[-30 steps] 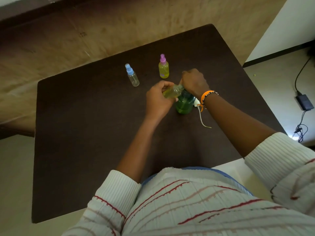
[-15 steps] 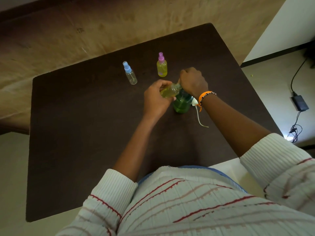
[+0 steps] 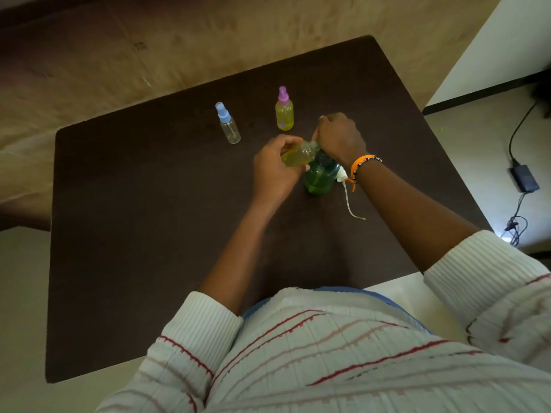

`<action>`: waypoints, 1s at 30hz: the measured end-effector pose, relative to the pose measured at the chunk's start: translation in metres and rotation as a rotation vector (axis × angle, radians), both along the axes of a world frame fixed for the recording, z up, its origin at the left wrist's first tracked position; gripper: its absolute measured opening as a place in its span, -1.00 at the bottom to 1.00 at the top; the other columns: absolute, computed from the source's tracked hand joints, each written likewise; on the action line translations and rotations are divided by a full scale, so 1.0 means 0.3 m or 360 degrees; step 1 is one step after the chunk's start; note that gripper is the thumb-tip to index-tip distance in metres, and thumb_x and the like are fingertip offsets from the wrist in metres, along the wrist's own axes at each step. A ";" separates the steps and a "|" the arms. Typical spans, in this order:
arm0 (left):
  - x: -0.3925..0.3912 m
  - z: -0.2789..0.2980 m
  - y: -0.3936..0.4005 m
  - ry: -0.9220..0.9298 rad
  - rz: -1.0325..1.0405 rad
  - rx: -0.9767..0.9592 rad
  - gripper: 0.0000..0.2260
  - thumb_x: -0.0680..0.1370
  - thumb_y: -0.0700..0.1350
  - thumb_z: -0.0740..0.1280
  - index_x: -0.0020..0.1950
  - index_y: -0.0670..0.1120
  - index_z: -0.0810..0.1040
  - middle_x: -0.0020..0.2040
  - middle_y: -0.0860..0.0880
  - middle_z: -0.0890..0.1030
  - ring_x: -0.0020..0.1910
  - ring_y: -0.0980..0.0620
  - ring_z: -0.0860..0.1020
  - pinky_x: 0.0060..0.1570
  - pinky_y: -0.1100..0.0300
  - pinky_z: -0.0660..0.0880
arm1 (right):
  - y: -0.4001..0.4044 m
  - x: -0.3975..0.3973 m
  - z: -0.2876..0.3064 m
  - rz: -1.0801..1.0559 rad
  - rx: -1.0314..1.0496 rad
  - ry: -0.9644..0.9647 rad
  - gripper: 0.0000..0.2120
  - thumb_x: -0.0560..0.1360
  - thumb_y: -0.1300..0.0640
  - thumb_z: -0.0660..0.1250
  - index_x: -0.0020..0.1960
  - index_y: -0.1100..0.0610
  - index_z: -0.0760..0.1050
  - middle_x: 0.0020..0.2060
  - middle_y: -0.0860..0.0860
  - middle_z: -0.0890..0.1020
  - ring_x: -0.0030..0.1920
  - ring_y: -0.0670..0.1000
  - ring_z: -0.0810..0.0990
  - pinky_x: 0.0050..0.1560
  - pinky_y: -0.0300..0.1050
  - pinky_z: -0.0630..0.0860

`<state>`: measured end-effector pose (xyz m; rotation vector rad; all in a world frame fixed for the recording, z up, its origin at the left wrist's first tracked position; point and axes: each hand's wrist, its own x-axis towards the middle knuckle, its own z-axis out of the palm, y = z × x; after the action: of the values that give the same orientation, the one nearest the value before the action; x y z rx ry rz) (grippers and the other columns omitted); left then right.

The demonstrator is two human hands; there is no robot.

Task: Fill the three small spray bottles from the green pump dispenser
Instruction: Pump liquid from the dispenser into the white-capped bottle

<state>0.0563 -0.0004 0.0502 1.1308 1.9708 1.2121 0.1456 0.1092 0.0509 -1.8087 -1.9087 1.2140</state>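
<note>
The green pump dispenser stands upright near the middle of the dark counter, and an uncapped spray bottle, already holding yellowish liquid, is tilted with its open neck up against the dispenser's top. The left hand is wrapped around this bottle, apparently to keep its mouth under the spout, while the right hand is curled down over the pump head, hiding it; it seems placed to press, though whether liquid is flowing cannot be told. A loose white sprayer top with its dip tube lies on the counter just beside the dispenser, under the right wrist, likely set close for recapping. Farther back stand a purple-capped bottle, yellow and seemingly full, and a blue-capped bottle that looks clear and so probably still to be filled. Both are well apart from the hands, and the counter is bare to the left and toward the person, leaving room to set the held bottle down away from any edge.
</note>
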 end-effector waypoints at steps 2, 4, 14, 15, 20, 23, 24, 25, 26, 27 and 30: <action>-0.003 -0.001 0.003 -0.0001 -0.0003 0.0004 -0.64 0.28 -0.28 0.50 0.04 -0.06 0.59 -0.02 0.00 0.65 -0.03 0.10 0.61 0.00 0.21 0.56 | 0.003 -0.002 0.006 0.0024 0.0023 -0.0015 -0.59 0.63 0.00 0.02 0.22 0.19 0.53 0.23 0.21 0.54 0.22 0.26 0.51 0.20 0.05 0.40; -0.007 0.003 0.002 0.0014 -0.0012 0.0005 -0.63 0.28 -0.28 0.51 0.05 -0.07 0.59 -0.02 0.00 0.65 -0.02 0.10 0.61 0.02 0.20 0.55 | -0.001 -0.004 0.010 0.0028 -0.0014 -0.0005 -0.59 0.63 0.01 0.02 0.22 0.20 0.53 0.23 0.21 0.54 0.22 0.26 0.51 0.23 0.06 0.42; -0.008 0.009 -0.001 -0.0020 -0.0015 0.0010 -0.64 0.27 -0.29 0.50 0.03 -0.08 0.60 -0.03 0.00 0.66 -0.04 0.11 0.61 0.00 0.22 0.55 | 0.011 -0.008 0.012 0.0056 -0.0144 0.0020 -0.62 0.58 0.05 0.08 0.18 0.24 0.53 0.19 0.21 0.56 0.20 0.25 0.52 0.19 0.02 0.44; -0.007 0.010 -0.002 -0.0021 -0.0014 0.0007 -0.64 0.28 -0.29 0.50 0.03 -0.08 0.60 -0.03 0.00 0.66 -0.03 0.11 0.61 0.00 0.23 0.55 | 0.006 -0.009 0.005 0.0014 -0.0103 0.0033 -0.63 0.57 0.02 0.08 0.15 0.22 0.53 0.18 0.20 0.56 0.18 0.24 0.53 0.17 0.01 0.44; -0.005 0.000 -0.004 -0.0056 -0.0021 -0.0031 -0.65 0.28 -0.30 0.49 0.02 -0.07 0.59 -0.04 0.01 0.66 -0.04 0.11 0.62 0.00 0.19 0.56 | -0.005 -0.015 -0.002 0.0005 -0.0002 -0.0041 -0.57 0.63 -0.01 0.02 0.30 0.19 0.48 0.27 0.21 0.51 0.25 0.26 0.49 0.21 0.02 0.38; -0.009 0.006 -0.003 -0.0066 -0.0011 -0.0021 -0.65 0.27 -0.30 0.50 0.00 -0.05 0.59 -0.05 0.00 0.66 -0.04 0.11 0.62 0.00 0.18 0.56 | 0.000 -0.015 0.009 0.0027 -0.0012 -0.0045 -0.57 0.62 -0.01 0.02 0.29 0.20 0.48 0.27 0.21 0.51 0.24 0.27 0.49 0.23 0.05 0.40; -0.010 0.011 -0.003 -0.0062 -0.0013 -0.0017 -0.64 0.27 -0.31 0.50 0.00 -0.05 0.59 -0.05 0.00 0.66 -0.05 0.10 0.62 0.00 0.18 0.56 | 0.000 -0.015 0.016 0.0039 -0.0051 -0.0039 -0.58 0.61 0.01 0.03 0.28 0.21 0.49 0.26 0.21 0.52 0.24 0.27 0.49 0.21 0.04 0.41; -0.009 0.016 -0.003 -0.0057 -0.0014 -0.0009 -0.64 0.26 -0.31 0.50 0.00 -0.06 0.59 -0.05 0.00 0.66 -0.05 0.10 0.62 0.00 0.19 0.56 | 0.003 -0.016 0.023 0.0061 -0.0115 -0.0024 -0.59 0.60 0.04 0.05 0.27 0.23 0.49 0.25 0.22 0.52 0.24 0.27 0.49 0.18 0.02 0.42; -0.007 0.019 -0.003 -0.0057 -0.0015 0.0001 -0.65 0.27 -0.31 0.50 0.00 -0.06 0.59 -0.05 0.00 0.66 -0.05 0.10 0.62 -0.01 0.21 0.56 | 0.004 -0.017 0.029 0.0079 -0.0183 -0.0011 -0.60 0.60 0.09 0.05 0.27 0.26 0.49 0.25 0.24 0.52 0.26 0.28 0.49 0.16 0.01 0.43; -0.005 0.023 -0.004 -0.0053 -0.0016 0.0009 -0.65 0.27 -0.32 0.50 0.01 -0.07 0.59 -0.05 0.00 0.66 -0.05 0.11 0.62 -0.01 0.22 0.56 | 0.007 -0.019 0.035 0.0094 -0.0244 -0.0011 -0.61 0.61 0.14 0.04 0.28 0.29 0.49 0.26 0.25 0.52 0.28 0.28 0.48 0.18 0.02 0.43; -0.004 0.028 -0.005 -0.0014 -0.0024 0.0008 -0.64 0.28 -0.31 0.50 0.03 -0.09 0.59 -0.04 0.00 0.65 -0.03 0.10 0.61 0.00 0.24 0.54 | 0.008 -0.016 0.044 0.0094 -0.0310 0.0024 -0.61 0.62 0.16 0.03 0.31 0.32 0.46 0.27 0.26 0.52 0.31 0.26 0.47 0.25 0.03 0.44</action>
<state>0.0553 -0.0019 0.0586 1.1390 1.9505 1.2128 0.1408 0.1116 0.0640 -1.8414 -1.9066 1.4756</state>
